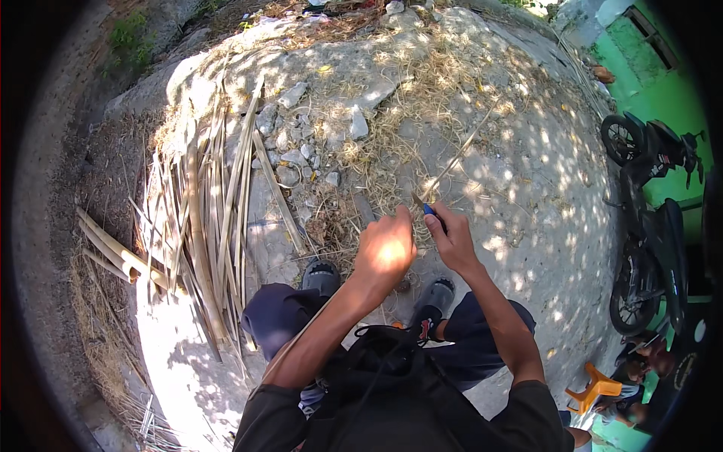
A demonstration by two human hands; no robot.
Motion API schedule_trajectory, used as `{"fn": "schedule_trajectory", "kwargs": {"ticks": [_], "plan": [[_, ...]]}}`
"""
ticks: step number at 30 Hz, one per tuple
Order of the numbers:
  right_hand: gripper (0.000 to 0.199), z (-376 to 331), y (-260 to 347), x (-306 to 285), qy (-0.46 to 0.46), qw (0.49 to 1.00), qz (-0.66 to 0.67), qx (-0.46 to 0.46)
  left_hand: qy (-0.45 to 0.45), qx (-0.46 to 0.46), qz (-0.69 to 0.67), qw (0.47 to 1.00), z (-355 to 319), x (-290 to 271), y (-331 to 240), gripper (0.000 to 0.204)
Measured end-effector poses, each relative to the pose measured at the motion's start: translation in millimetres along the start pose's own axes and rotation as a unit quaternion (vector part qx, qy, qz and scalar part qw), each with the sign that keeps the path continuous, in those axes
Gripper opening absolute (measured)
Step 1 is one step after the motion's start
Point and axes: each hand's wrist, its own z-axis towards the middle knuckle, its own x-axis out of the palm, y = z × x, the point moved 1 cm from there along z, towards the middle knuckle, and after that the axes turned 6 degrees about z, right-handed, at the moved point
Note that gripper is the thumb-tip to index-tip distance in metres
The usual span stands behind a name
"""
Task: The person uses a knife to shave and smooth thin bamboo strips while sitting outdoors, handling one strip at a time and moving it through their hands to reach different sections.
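Note:
My left hand (386,247) is closed in a fist around a thin bamboo strip (461,153). The strip slants from beside my left forearm, through the fist, and out past the knife to the far right; the part inside the fingers is hidden. In my right hand (455,239) is a small knife (428,209) with a blue handle, gripped with the thumb along it. Its short blade points up and left, close to the strip; whether they touch I cannot tell. Both hands are close together above the ground, between my knees.
Long split bamboo strips (218,196) lie piled at the left, beside thicker bamboo poles (124,252). Broken stones (290,154) and pale shavings (422,113) litter the ground ahead. Parked motorbikes (640,248), an orange plastic stool (595,386) and other people (631,388) are at the right.

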Motion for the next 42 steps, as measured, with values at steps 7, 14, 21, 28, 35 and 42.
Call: {"fn": "schedule_trajectory", "kwargs": {"ticks": [7, 14, 21, 28, 35, 42], "plan": [[0.032, -1, -3, 2, -0.013, 0.999, -0.022, -0.022, -0.004, 0.013, -0.016, 1.0, 2, -3, 0, 0.014], [0.031, 3, -11, 7, -0.023, 0.999, -0.04, -0.022, 0.017, -0.016, 0.015, 1.0, 2, -5, -1, 0.012], [0.046, 21, -48, -13, -0.059, 0.991, -0.117, 0.041, 0.028, -0.012, 0.054, 0.998, -1, 5, -1, 0.011], [0.047, 25, -41, -7, -0.058, 0.989, -0.118, 0.072, 0.051, 0.012, 0.067, 0.996, 0, -7, 1, 0.013], [0.045, 42, -104, -56, -0.116, 0.964, -0.187, 0.147, 0.091, 0.03, 0.013, 0.995, -15, -5, 4, 0.014], [0.045, 39, -164, -86, -0.182, 0.951, -0.199, 0.153, 0.065, 0.081, 0.007, 0.995, -33, -55, 3, 0.011]]}}
